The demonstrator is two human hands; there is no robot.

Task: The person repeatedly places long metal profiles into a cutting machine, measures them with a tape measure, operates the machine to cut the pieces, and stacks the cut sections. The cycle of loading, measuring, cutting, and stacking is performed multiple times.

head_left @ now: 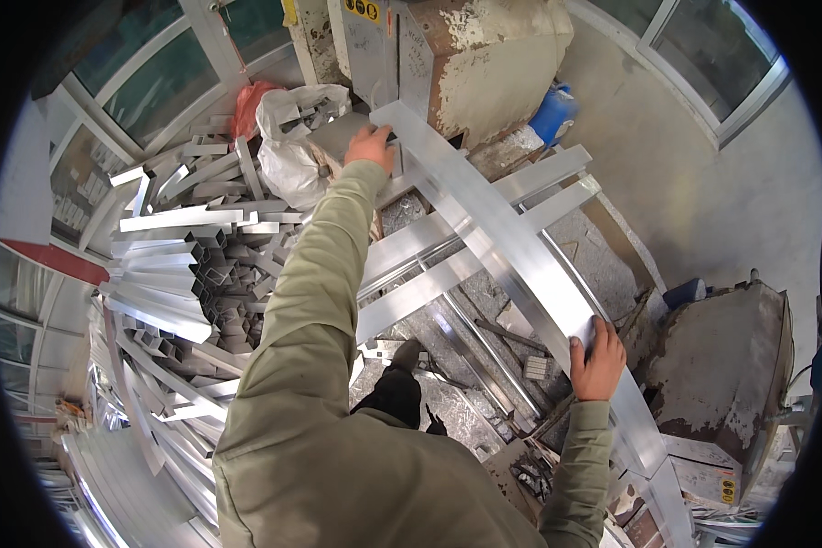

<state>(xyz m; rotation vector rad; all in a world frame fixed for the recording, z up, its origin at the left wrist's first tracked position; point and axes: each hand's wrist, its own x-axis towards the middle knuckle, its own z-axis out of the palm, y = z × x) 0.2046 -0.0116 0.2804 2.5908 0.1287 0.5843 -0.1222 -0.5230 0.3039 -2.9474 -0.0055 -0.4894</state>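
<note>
A long, wide silver aluminium profile [493, 228] runs slantwise from the machine at the far middle toward the lower right. My left hand [372, 149] is at its far end, arm stretched out, fingers curled at the near-left edge. Farther down its length, my right hand [600, 361] grips the profile, thumb on the left and fingers bent over the top face. Beneath it, two flat metal crossbars [429, 285] of a frame cross at an angle. The undersides of both grips are hidden.
Offcuts of metal profile [219, 274] lie heaped at the left, beside a white sack [297, 151] and a red bag [251, 108]. Worn machine housings stand at the far middle [493, 68] and right [721, 356]. A blue container [553, 114] sits by the wall. Metal shavings litter the floor.
</note>
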